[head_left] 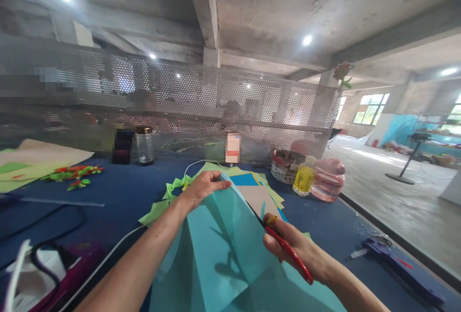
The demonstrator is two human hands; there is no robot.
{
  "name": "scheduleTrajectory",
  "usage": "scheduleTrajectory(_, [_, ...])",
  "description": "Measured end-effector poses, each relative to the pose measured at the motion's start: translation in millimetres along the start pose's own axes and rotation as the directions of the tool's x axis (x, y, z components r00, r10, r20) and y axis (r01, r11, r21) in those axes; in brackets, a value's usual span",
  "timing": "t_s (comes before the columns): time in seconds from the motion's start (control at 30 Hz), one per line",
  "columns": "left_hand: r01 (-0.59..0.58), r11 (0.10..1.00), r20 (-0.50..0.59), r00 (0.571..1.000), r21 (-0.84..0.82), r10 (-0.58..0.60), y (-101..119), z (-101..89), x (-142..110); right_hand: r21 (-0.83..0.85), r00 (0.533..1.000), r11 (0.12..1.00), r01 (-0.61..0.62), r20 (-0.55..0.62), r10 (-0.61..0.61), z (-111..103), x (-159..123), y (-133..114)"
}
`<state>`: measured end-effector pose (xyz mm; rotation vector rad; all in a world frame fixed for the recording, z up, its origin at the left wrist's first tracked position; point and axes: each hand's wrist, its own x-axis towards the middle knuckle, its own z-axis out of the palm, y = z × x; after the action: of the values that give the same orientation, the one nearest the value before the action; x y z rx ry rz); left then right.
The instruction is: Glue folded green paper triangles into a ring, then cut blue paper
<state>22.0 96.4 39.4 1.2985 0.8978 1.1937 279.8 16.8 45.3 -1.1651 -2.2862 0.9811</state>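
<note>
A large folded sheet of turquoise paper [230, 245] spreads over the near middle of the table. My left hand [205, 189] pinches its raised top corner between thumb and fingers. In my right hand [288, 240] is a pair of scissors [290, 257] with red handles, its dark blades lying along the paper's right edge. A thin turquoise strip [263, 210] sticks up beside the blades. Behind the sheet lies a stack of beige, blue and green papers [259, 197]. How far apart the blades are is hard to make out.
Green paper leaves [176, 188] lie left of the stack. A glass jar [144, 146], a phone [233, 148], a round basket [283, 165], a yellow-labelled bottle [303, 177] and a pink bottle [327, 181] line the back. A purple tool [403, 269] rests at right; a white cable [104, 264] crosses the left.
</note>
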Motion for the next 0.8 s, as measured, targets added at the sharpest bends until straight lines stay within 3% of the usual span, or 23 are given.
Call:
scheduleTrajectory(0.53, [-0.048, 0.995, 0.064, 0.996, -0.091, 0.054, 0, -6.7, 0, 0.06, 0.997, 0.997, -0.052, 0.052, 0.049, -2, 1, 0])
scheduleTrajectory(0.8, [-0.081, 0.99, 0.072, 0.993, -0.113, 0.089, 7, -17.7, -2, 0.126, 0.988, 0.992, -0.019, 0.156, -0.001, -13, -4, 4])
